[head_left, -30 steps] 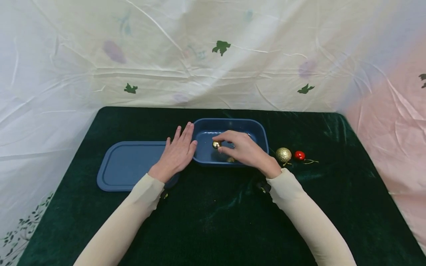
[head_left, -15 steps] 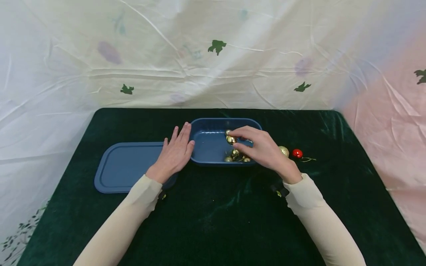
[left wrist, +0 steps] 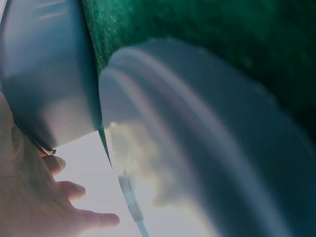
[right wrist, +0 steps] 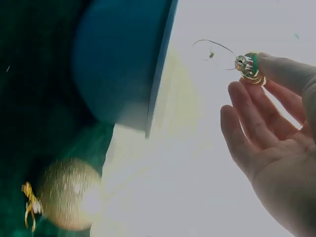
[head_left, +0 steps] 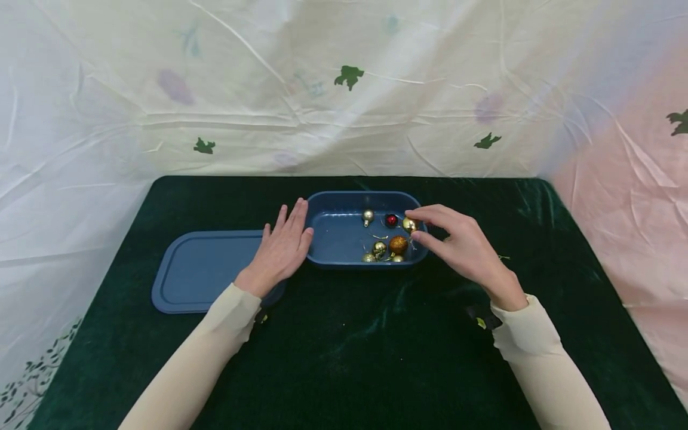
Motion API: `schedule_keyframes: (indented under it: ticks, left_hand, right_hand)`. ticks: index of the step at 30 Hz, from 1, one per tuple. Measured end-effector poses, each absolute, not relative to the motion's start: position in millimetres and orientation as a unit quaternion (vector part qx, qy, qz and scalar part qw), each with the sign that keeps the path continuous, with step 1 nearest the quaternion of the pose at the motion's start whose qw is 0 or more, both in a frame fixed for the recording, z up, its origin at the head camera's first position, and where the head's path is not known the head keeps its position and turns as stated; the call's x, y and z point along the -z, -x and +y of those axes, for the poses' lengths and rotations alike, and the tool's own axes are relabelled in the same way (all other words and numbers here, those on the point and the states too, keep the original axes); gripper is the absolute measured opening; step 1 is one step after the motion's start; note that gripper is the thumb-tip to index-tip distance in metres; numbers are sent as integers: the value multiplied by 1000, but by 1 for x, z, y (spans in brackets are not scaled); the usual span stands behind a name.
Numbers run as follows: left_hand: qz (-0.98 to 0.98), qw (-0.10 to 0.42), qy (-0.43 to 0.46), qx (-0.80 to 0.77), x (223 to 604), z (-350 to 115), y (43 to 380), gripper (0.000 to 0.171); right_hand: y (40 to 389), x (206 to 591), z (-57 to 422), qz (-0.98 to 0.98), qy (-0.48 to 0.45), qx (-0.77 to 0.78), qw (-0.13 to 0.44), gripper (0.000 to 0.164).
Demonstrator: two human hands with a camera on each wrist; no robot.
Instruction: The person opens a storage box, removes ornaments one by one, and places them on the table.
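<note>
Head view: right hand (head_left: pixel 459 242) has thumb and fingertips pinched on a shiny gold bauble (head_left: pixel 410 224) at the right end of an uncovered blue rectangular container (head_left: pixel 333 233). Right wrist view shows the bauble's metal cap and a loose hanging thread (right wrist: pixel 215 43). Left hand (head_left: pixel 282 245) holds nothing; its fingers lie straight at the container's left end, apparently steadying it, though contact is hard to confirm. Blue lid (head_left: pixel 206 269) lies flat to the left, partly hidden by that hand. Inside the container, toward the right: small pale-gold bauble (head_left: pixel 368 216), dark red bauble (head_left: pixel 392 221), orange glitter bauble (head_left: pixel 398 244) and other gold ones near the front wall. Gold glitter bauble (right wrist: pixel 71 195) rests on green cloth (head_left: pixel 344 358) outside. Step in hand, as judged: lifting one bauble out toward the right. Next move probably calls for a firm pinch and clearance over the rim, minding that the thread does not snag.
</note>
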State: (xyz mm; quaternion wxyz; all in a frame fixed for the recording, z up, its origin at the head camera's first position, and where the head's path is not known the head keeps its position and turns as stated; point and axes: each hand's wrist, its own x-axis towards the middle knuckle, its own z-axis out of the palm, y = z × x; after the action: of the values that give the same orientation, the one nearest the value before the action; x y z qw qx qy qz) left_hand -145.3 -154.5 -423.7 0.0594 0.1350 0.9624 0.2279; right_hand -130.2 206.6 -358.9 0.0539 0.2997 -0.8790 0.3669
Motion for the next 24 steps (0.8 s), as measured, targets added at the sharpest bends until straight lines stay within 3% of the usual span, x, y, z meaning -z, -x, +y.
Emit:
schedule_keyframes:
  ticks: [13,24]
  left_hand:
    - [963,65,-133,-227,424,-155,146,66]
    - [963,64,-131,-227,422,-154,146,66]
  right_hand:
    - [116,356,250,-891,-271,-343,122,41]
    - [105,355,285,-913,-205,-326,133,41]
